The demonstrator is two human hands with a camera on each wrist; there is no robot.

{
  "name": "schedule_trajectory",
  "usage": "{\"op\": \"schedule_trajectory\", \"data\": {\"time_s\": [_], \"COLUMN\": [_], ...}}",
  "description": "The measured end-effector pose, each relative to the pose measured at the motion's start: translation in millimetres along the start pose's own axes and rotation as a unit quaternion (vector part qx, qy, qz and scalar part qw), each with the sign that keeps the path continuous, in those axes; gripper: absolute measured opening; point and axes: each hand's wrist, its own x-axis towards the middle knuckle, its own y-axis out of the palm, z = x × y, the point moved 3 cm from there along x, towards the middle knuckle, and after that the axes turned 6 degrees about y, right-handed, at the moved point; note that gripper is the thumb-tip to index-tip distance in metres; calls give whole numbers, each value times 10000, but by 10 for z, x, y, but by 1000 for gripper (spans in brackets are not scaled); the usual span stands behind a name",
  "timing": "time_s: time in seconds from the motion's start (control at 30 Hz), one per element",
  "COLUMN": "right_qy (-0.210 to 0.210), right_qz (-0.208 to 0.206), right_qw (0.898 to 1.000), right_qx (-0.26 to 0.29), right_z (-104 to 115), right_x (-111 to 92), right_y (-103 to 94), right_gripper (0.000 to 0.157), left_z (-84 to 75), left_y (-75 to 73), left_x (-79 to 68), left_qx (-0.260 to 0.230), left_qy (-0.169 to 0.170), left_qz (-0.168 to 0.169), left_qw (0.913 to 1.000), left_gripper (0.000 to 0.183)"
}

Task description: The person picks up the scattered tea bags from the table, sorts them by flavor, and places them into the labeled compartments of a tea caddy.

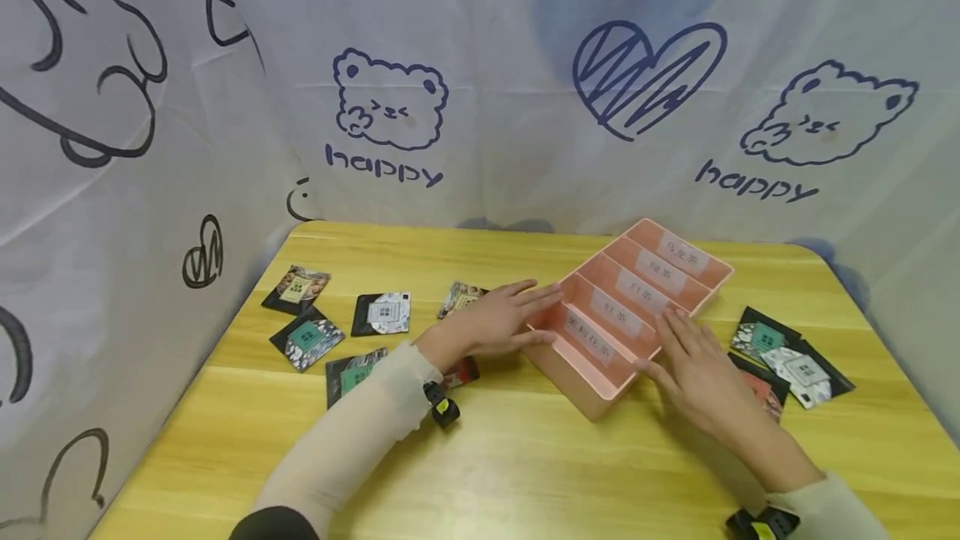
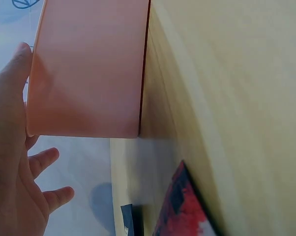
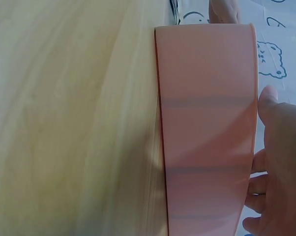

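Pink 5-slot box [image 1: 592,282] btwn hands, long axis slants R-ward to table's [image 1: 487,457] far edge. L hand [image 1: 498,319] on near-L corner, R hand [image 1: 701,377] on R side; fingers loose, unclenched.

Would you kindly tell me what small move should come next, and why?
Perhaps the right hand should leave the pink divided box and pick up the black-and-white sachet: it lies in plain view near that hand, while the box's labelled compartments show no sachets.

Head view looks forward-down from above; both wrist views, closer in, share the pink box [image 1: 564,380]
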Motion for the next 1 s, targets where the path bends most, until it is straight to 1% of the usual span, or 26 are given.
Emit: {"op": "schedule_trajectory", "data": {"time_s": [0.2, 0.4, 0.6, 0.77, 0.9, 1.0], "right_qy": [110, 206, 217, 153, -17, -135], "right_qz": [166, 283, 330, 333, 254, 167], "right_qw": [9997, 9990, 9981, 9979, 9975, 9975], "right_qx": [153, 283, 463, 543, 656, 679], "right_z": [50, 106, 165, 212, 245, 258], "right_x": [-4, -39, -55, -83, -98, -108], "right_y": [-8, -11, -15, -6, 12, 26], "right_gripper": [76, 77, 78, 76, 74, 73], "left_z": [-65, -117, -145, -179, -201, -208], "left_y": [-21, -23, -14, -6, -5, -25], "left_x": [-126, -247, -361, -476, -576, -624], "left_qx": [-23, 141, 336, 386, 405, 396], "left_qy": [23, 56, 169, 218, 275, 346], "left_qz": [-112, -40, -104, -125, -136, -193], "left_qw": [9999, 9999, 9992, 9989, 9987, 9984], "left_gripper": [76, 77, 76, 75, 74, 72]}}
